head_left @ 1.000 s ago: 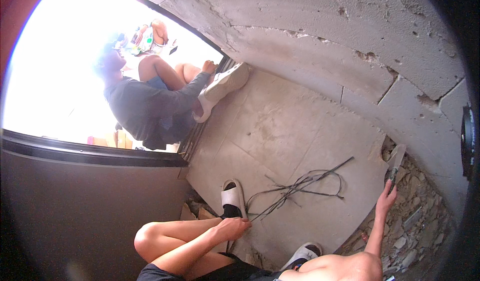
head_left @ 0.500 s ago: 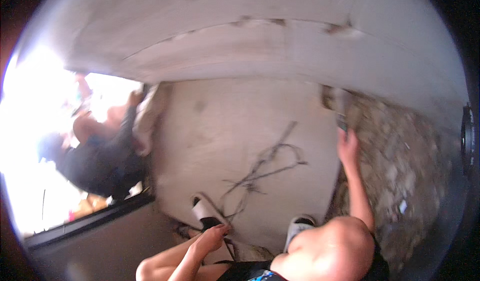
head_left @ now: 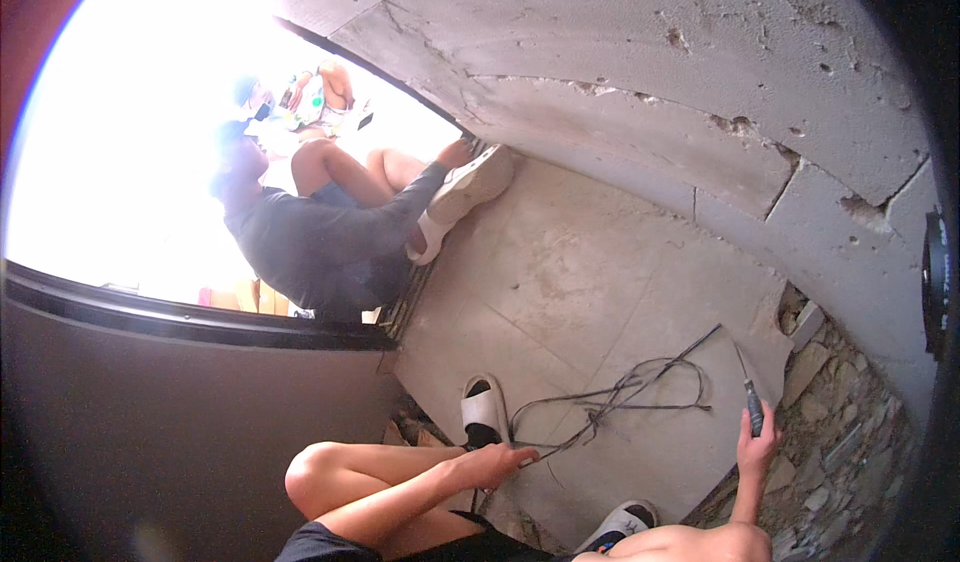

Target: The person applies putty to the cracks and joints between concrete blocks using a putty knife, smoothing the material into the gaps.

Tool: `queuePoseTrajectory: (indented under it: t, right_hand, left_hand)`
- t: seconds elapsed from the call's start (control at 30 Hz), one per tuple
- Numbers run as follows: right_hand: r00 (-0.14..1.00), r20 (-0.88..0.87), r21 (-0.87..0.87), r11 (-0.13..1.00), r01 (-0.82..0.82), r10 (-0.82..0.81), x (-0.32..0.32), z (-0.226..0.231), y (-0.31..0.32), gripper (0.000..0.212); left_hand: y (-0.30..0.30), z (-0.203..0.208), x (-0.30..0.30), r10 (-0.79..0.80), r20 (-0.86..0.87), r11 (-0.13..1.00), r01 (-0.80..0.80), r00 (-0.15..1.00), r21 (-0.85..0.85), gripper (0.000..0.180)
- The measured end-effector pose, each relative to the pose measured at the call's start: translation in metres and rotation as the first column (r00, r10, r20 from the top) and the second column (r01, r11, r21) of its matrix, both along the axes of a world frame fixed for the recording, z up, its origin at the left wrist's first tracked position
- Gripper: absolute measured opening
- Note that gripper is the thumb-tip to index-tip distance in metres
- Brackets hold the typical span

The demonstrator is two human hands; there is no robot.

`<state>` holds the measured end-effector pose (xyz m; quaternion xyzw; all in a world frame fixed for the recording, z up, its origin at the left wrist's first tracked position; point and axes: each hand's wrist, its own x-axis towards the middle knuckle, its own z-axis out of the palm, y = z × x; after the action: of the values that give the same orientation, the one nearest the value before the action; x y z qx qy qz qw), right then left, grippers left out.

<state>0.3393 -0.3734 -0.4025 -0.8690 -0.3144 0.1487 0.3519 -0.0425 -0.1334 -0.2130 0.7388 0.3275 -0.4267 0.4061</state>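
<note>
Held out to the right, my right hand (head_left: 758, 444) is closed around the dark handle of a screwdriver (head_left: 753, 408), whose thin shaft points up and away over the concrete slab. My left hand (head_left: 492, 467) is closed in front of my bent leg, gripping the near end of a tangled bundle of black cable (head_left: 592, 414). From those fingers the cable runs out in loops across the slab. Its far end lies close to the screwdriver's tip.
Concrete slab (head_left: 520, 262) lies ahead, with broken rubble (head_left: 835, 432) along its right side. A rough block wall (head_left: 640, 142) rises behind. At left, a co-worker (head_left: 320, 247) in a dark top sits in a bright opening above a dark sill (head_left: 200, 319). My white sandal (head_left: 481, 402) rests on the slab.
The view has turned left and steadied, so more of the co-worker and opening shows. The screwdriver now shows clearly in my right hand, away from the wall. My left hand stays closed.
</note>
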Motion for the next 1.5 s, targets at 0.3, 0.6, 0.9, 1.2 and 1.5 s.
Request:
queuePoseTrajectory:
  t: [0.3,0.6,0.9,1.2,1.5]
  right_hand:
    - [0.963,0.197,0.15,0.965,-0.215,0.184,-0.012,0.055,0.035,0.033]
    - [0.962,0.059,0.052,0.962,-0.269,0.266,-0.047,0.03,0.036,0.038]
    - [0.722,-0.673,0.124,0.987,-0.1,0.158,-0.072,-0.015,0.032,0.028]
    - [0.045,-0.909,0.408,0.905,-0.118,0.415,-0.122,0.057,0.073,0.017]
    - [0.148,-0.884,0.414,0.889,-0.198,0.444,-0.176,0.094,0.092,0.017]
  left_hand:
    - [0.002,-0.014,-0.017,-0.206,0.012,0.978,0.205,0.979,0.04,0.026]
    - [-0.004,-0.027,-0.042,-0.118,0.028,0.993,0.117,0.993,0.019,0.031]
    - [-0.002,-0.02,-0.021,-0.034,0.042,0.982,0.026,0.999,0.188,0.017]
    - [-0.021,-0.004,0.021,0.221,0.362,0.972,-0.234,0.906,-0.007,0.024]
    - [-0.037,-0.016,0.035,0.28,0.387,0.959,-0.269,0.878,-0.085,0.027]
